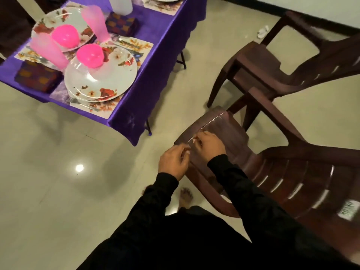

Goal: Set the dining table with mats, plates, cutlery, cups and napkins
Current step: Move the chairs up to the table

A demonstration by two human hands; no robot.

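Note:
A clear plastic sheet [218, 125] lies on the seat of the near brown chair [292, 172]. My right hand [209, 145] pinches the sheet's near edge. My left hand [173, 162] has its thumb and fingers closed at the sheet's near corner. At the upper left stands the table under a purple cloth [136, 98]. It carries floral mats [140, 45], two floral plates [109, 80] each with a pink bowl [90, 55] on it, pink cups [95, 22], patterned folded napkins [37, 76] and a fork [81, 103].
A second brown plastic chair [276, 61] stands behind the near one, by the wall. A translucent jug [120, 4] stands at the table's far side. My bare foot [186, 197] is on the glossy tiled floor [58, 182], and a small white object [263, 32] lies near the wall.

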